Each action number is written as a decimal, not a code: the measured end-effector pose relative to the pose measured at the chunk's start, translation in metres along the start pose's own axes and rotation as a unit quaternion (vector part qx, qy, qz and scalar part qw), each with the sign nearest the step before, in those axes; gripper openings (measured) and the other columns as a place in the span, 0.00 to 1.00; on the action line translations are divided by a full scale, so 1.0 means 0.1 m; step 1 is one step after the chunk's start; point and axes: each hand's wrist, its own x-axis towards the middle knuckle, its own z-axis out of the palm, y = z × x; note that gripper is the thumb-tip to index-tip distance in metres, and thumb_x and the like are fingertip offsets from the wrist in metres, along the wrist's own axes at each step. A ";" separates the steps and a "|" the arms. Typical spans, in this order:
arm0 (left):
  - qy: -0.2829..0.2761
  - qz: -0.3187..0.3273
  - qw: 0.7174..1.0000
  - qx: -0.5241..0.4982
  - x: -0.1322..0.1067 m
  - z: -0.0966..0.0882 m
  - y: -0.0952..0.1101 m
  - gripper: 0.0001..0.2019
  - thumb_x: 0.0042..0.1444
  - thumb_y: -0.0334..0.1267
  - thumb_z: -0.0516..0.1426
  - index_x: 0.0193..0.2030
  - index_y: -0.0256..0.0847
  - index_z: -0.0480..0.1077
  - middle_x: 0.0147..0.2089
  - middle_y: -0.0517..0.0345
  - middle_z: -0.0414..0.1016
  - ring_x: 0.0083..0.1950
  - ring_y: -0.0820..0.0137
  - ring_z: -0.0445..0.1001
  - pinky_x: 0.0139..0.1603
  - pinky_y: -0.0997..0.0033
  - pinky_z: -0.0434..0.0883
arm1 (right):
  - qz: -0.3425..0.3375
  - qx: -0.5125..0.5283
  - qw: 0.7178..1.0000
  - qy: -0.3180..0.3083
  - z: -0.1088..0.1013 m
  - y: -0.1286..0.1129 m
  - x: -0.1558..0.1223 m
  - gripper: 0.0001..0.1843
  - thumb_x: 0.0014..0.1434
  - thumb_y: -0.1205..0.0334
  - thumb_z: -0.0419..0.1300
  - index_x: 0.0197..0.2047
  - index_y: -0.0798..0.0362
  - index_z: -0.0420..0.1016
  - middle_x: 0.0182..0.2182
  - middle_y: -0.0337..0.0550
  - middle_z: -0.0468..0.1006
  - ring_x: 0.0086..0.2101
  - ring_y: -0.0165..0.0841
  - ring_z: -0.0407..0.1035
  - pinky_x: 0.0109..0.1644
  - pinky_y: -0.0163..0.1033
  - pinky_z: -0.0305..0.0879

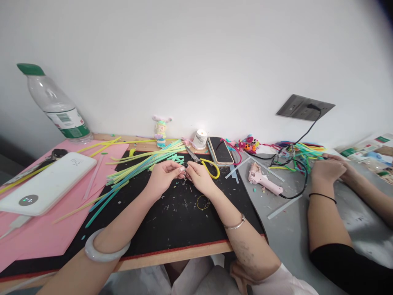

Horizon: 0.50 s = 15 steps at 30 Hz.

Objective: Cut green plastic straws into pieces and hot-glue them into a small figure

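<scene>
My left hand (166, 175) and my right hand (199, 177) meet over the black mat (172, 229), fingertips pinched close together. Whatever small piece lies between them is mostly hidden and too small to name. Just behind my fingers lie a bundle of yellow, green and blue pipe cleaners (132, 170) and several short teal pieces (175, 159). Scissors with yellow handles (211, 168) rest right behind my right hand. A thin ring-shaped loop (203, 202) lies on the mat near my right wrist, among small scraps.
At left are a white power bank (52, 180), pink sheet (61, 229) and bottle (63, 106). Behind stand a small doll (161, 132), paper cup (200, 139) and phone (220, 150). To the right lies a corded pink glue gun (264, 180), beside another person's hands (328, 172).
</scene>
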 end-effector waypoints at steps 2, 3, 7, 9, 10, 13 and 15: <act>0.003 0.005 1.000 -0.001 -0.01 0.01 0.01 0.12 0.40 0.41 0.65 0.27 0.36 0.71 0.24 0.59 0.74 0.27 0.73 0.72 0.35 0.68 0.72 | 0.016 0.044 0.999 0.000 0.03 0.03 0.01 0.16 0.62 0.56 0.47 0.23 0.51 0.54 0.17 0.31 0.56 0.19 0.24 0.50 0.23 0.31 0.49; 0.004 0.009 1.000 -0.002 -0.01 0.01 0.01 0.12 0.40 0.41 0.65 0.27 0.35 0.71 0.24 0.59 0.74 0.26 0.73 0.72 0.35 0.68 0.72 | 0.021 0.062 0.998 -0.001 0.04 0.05 0.01 0.16 0.61 0.56 0.47 0.23 0.51 0.54 0.18 0.31 0.56 0.18 0.24 0.49 0.23 0.31 0.49; 0.005 0.018 1.000 -0.004 -0.01 0.01 0.01 0.12 0.40 0.41 0.65 0.26 0.35 0.71 0.24 0.59 0.74 0.26 0.73 0.71 0.35 0.69 0.71 | 0.024 0.089 0.996 -0.001 0.07 0.06 0.02 0.17 0.61 0.55 0.48 0.24 0.52 0.54 0.18 0.31 0.55 0.18 0.23 0.48 0.23 0.31 0.48; 0.005 0.019 1.000 -0.006 -0.01 0.01 0.01 0.12 0.40 0.41 0.65 0.27 0.35 0.71 0.24 0.59 0.73 0.26 0.74 0.71 0.35 0.70 0.71 | 0.020 0.077 0.997 0.005 0.06 0.05 0.01 0.17 0.61 0.54 0.47 0.24 0.52 0.54 0.18 0.31 0.55 0.19 0.24 0.49 0.24 0.31 0.48; 0.005 0.018 1.000 -0.008 -0.01 0.01 0.01 0.12 0.40 0.41 0.65 0.27 0.35 0.71 0.24 0.59 0.73 0.27 0.74 0.71 0.35 0.70 0.71 | 0.018 0.066 0.998 0.009 0.06 0.03 0.01 0.17 0.62 0.54 0.47 0.24 0.52 0.54 0.18 0.31 0.55 0.19 0.24 0.50 0.24 0.31 0.48; 0.000 0.007 1.000 -0.023 -0.01 0.01 0.01 0.12 0.41 0.40 0.65 0.27 0.35 0.70 0.24 0.59 0.73 0.27 0.74 0.71 0.35 0.70 0.71 | 0.001 0.007 1.000 0.016 0.02 -0.01 0.00 0.17 0.62 0.54 0.46 0.24 0.52 0.55 0.19 0.32 0.56 0.21 0.25 0.51 0.26 0.32 0.49; -0.007 -0.005 0.999 -0.040 -0.02 0.00 0.01 0.12 0.41 0.40 0.65 0.27 0.35 0.70 0.24 0.60 0.73 0.26 0.75 0.71 0.35 0.71 0.71 | -0.021 -0.042 0.999 0.018 0.00 -0.04 0.00 0.17 0.63 0.55 0.46 0.25 0.53 0.56 0.19 0.32 0.56 0.22 0.25 0.52 0.28 0.32 0.49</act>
